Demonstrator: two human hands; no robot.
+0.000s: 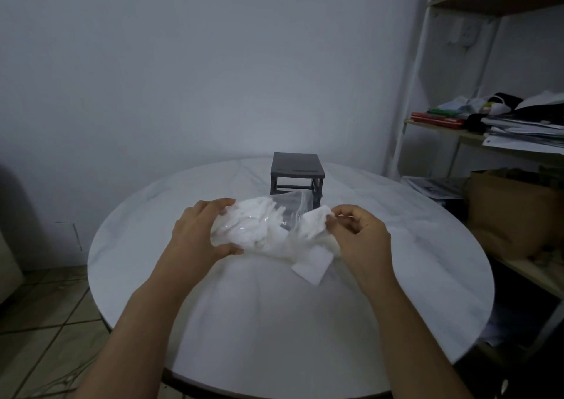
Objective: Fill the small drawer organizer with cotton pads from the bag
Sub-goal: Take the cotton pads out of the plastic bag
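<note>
Left hand: the left hand (198, 230) gripped the left end of the bag (253, 230), fingers curled over its top and thumb beneath.
Right hand: the right hand (357, 240) had its fingers curled, pinching a bunch of cotton pads (314, 226) at the bag's other end.
Bag: clear plastic, stuffed with white pads, it was held between the two hands over the table (274, 337); whether it touched the top could not be told.
Single pad: a square single pad (311, 270) showed on the inner side of the right hand, nearer the person than its fingertips, lying on or just over the table.
Drawer organizer: the grey drawer organizer (297, 171) stood on the table beyond both hands, a little nearer the right one; the bag hid its lower front.
In the way: only the bag lay between the hands and the organizer.
Past the right hand: a shelf unit (494, 1) with papers (525, 130) and a cardboard box (512, 212) stood off the table.
Edges: the round rim curved well outside either hand; tiled floor (45, 307) showed beyond the left forearm.
Open room: tabletop spread from both hands toward the person and out past the left hand.
</note>
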